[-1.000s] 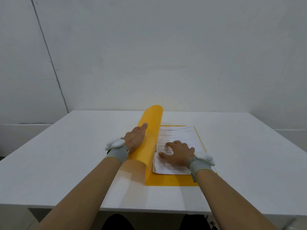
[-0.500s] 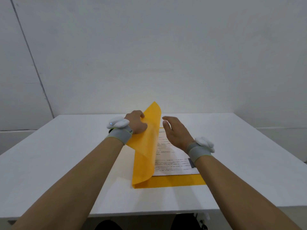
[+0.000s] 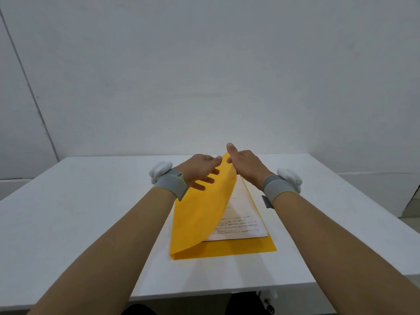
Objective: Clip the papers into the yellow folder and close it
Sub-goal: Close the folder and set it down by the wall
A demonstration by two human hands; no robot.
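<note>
The yellow folder [image 3: 204, 214] is seen lying on the white desk [image 3: 79, 212], about midway across it and toward its near edge, with the spine at the left side and the back cover flat on the surface. The front cover is raised and tilted over toward the right, so that it stands at a slant above the papers [image 3: 241, 223], which rest inside on the back cover. Only the lower right part of the top sheet is visible, printed with lines of small text that cannot be read; a strip of the back cover is left showing along the near and right edges of the sheets. The left hand [image 3: 200, 171] is placed against the outer face of the raised cover near its far top corner, the fingers spread and lying flat on the yellow surface while the thumb is set at the top edge; the grip is thus loose and apart rather than clamped. The right hand [image 3: 245, 167] is held at the other side of the same far corner, fingers extended and apart; whether the cover is touched by it cannot be told. A grey band with a white piece on it is worn on each wrist. A clip on the papers cannot be made out. Behind the desk a plain pale wall [image 3: 204, 76] is seen.
</note>
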